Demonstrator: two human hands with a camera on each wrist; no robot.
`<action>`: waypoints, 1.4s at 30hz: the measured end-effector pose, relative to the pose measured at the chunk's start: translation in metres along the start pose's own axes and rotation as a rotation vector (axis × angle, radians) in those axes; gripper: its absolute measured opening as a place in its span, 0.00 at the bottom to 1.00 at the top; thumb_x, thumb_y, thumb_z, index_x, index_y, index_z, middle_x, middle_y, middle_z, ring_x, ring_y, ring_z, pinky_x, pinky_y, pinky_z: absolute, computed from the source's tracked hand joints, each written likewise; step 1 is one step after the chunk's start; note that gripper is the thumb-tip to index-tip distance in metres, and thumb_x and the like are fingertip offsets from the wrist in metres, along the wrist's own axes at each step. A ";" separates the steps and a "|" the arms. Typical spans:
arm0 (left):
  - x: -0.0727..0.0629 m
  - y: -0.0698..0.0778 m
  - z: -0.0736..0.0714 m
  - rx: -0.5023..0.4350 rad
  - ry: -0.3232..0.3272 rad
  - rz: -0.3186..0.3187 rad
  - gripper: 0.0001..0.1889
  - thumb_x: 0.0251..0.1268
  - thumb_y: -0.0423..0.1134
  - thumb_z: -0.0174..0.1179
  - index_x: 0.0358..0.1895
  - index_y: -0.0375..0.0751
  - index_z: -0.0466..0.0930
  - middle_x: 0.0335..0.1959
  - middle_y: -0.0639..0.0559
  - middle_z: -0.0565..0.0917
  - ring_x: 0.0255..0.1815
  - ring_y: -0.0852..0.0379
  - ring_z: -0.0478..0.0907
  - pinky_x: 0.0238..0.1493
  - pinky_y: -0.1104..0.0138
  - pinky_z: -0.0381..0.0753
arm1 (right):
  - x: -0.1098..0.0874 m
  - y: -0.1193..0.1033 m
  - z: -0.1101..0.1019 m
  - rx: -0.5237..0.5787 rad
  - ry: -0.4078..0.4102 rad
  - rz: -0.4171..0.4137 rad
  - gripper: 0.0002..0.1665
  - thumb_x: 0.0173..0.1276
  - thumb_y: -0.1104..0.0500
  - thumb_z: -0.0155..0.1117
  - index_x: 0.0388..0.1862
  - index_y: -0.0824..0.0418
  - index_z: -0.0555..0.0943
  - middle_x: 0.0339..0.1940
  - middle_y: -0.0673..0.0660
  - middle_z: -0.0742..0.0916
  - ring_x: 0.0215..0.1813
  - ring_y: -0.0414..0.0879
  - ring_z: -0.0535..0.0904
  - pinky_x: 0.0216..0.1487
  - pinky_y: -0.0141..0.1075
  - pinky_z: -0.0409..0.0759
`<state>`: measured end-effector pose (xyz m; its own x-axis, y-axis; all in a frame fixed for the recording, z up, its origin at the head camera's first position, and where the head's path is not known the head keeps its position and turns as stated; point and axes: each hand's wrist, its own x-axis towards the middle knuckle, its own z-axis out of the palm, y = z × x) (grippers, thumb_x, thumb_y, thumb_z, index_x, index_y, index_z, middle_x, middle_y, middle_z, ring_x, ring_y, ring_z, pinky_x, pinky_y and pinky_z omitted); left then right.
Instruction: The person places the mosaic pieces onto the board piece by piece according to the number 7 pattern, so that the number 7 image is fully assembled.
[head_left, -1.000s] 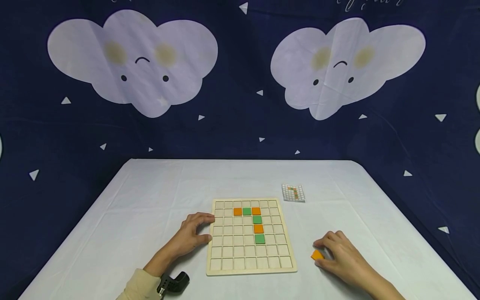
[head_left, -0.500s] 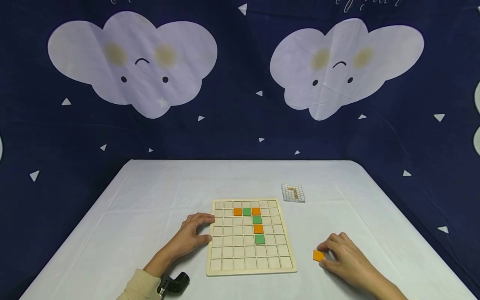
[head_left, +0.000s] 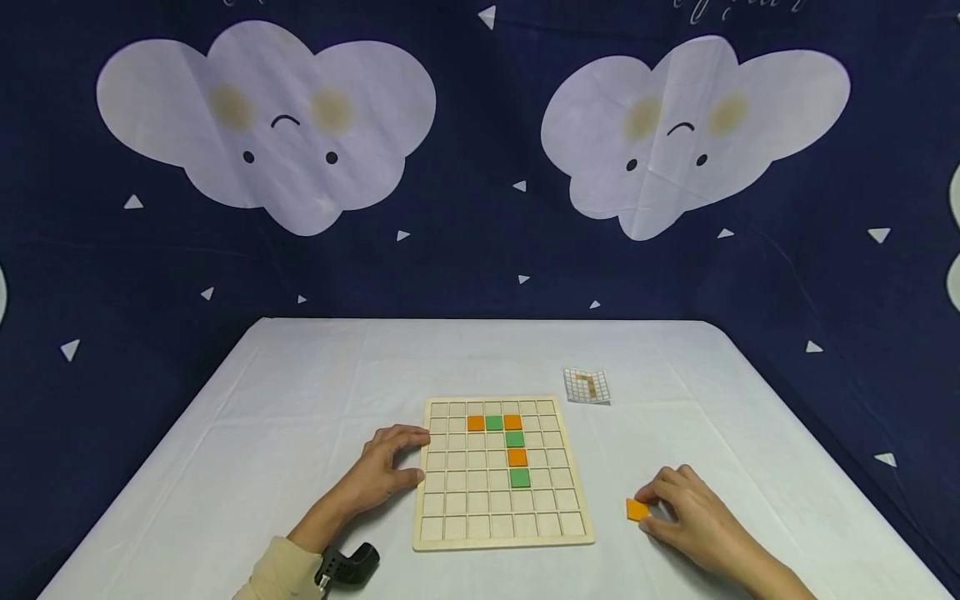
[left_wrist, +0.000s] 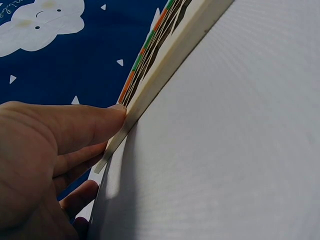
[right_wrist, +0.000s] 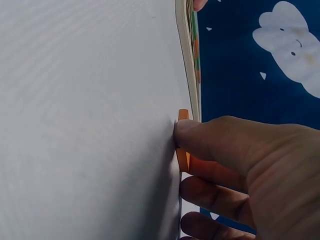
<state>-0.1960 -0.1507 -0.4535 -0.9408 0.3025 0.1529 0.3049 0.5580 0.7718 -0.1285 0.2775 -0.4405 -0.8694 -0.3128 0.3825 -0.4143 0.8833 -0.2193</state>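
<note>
In the head view a pale wooden grid board (head_left: 450, 542) lies on the table. Orange tiles and green tiles (head_left: 520, 477) sit in some of its cells, in a row that turns downward. My left hand (head_left: 382, 471) touches the board's left edge with thumb and fingertips spread apart; the left wrist view shows the thumb (left_wrist: 90, 125) against the rim. Right of the board, my right hand (head_left: 690, 517) pinches an orange tile (head_left: 636, 509) between thumb and fingers, low at the tabletop. The right wrist view has this tile (right_wrist: 184, 161) partly hidden behind the thumb.
A small card (head_left: 587, 387) printed with a coloured grid pattern lies beyond the board's upper right corner. A black strap-like device (head_left: 352, 567) is at the left wrist by the sleeve. The white-covered table (head_left: 315, 367) ends at a dark blue cloud-patterned cloth (head_left: 480, 250).
The right hand has shifted slightly right with the orange tile, which now shows more of its face. In the last half second it hardly moved. The left hand and board stay put.
</note>
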 end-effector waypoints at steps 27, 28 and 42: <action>0.000 0.000 0.000 0.004 0.006 -0.007 0.23 0.47 0.34 0.69 0.52 0.43 0.79 0.58 0.55 0.77 0.64 0.49 0.63 0.61 0.52 0.52 | 0.022 -0.024 -0.001 0.025 -0.024 -0.009 0.15 0.41 0.59 0.75 0.30 0.46 0.83 0.31 0.34 0.77 0.37 0.30 0.64 0.39 0.31 0.69; 0.000 0.000 0.000 0.004 0.005 -0.007 0.23 0.47 0.33 0.69 0.52 0.43 0.79 0.58 0.55 0.77 0.64 0.49 0.63 0.61 0.52 0.51 | 0.023 -0.025 0.000 0.026 -0.026 -0.011 0.15 0.41 0.59 0.75 0.30 0.46 0.83 0.31 0.34 0.77 0.37 0.30 0.64 0.39 0.31 0.69; 0.000 0.000 0.000 0.006 0.005 0.000 0.23 0.47 0.33 0.69 0.52 0.43 0.79 0.58 0.55 0.77 0.64 0.49 0.63 0.61 0.52 0.51 | 0.032 -0.039 0.003 0.046 -0.064 -0.066 0.14 0.46 0.56 0.74 0.33 0.47 0.83 0.34 0.35 0.78 0.39 0.31 0.64 0.40 0.31 0.70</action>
<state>-0.1963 -0.1509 -0.4536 -0.9414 0.2988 0.1562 0.3059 0.5622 0.7683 -0.1415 0.2320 -0.4227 -0.8545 -0.3928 0.3399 -0.4820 0.8435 -0.2370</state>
